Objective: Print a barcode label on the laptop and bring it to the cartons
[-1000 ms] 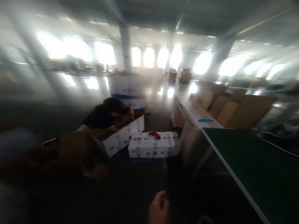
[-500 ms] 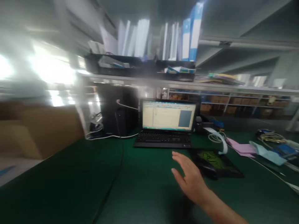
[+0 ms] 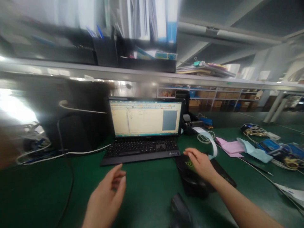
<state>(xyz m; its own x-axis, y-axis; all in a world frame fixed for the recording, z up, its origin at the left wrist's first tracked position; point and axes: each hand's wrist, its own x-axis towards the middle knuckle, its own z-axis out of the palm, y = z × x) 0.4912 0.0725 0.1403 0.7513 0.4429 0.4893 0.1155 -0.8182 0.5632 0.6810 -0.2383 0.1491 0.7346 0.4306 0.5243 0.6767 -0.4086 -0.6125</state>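
My left hand (image 3: 105, 196) hovers over the green table in front of the black keyboard (image 3: 142, 148), empty, its fingers loosely bent and thumb apart. Over the dark mouse pad (image 3: 224, 172) is my right hand (image 3: 200, 163), also empty, with fingers slightly curled and not pressed together. Just below that hand lies a black mouse (image 3: 193, 180) on the pad. A dark handheld object (image 3: 181, 210), its kind unclear, shows at the bottom edge between my arms. Behind the keyboard stands a lit monitor (image 3: 146, 118) with a window of pale panels.
A shelf (image 3: 142, 74) with folders and black trays crosses above the monitor. A black computer case (image 3: 73, 131) and white cables stand left. To the right lie a curled paper strip (image 3: 212, 144), pink paper (image 3: 230, 147), a light blue sheet (image 3: 254, 150), a pen (image 3: 260, 168) and blue devices.
My left hand has come into view at the lower left. The right hand has moved over the mouse pad. The view has shifted closer, and the dark object at the bottom now shows.
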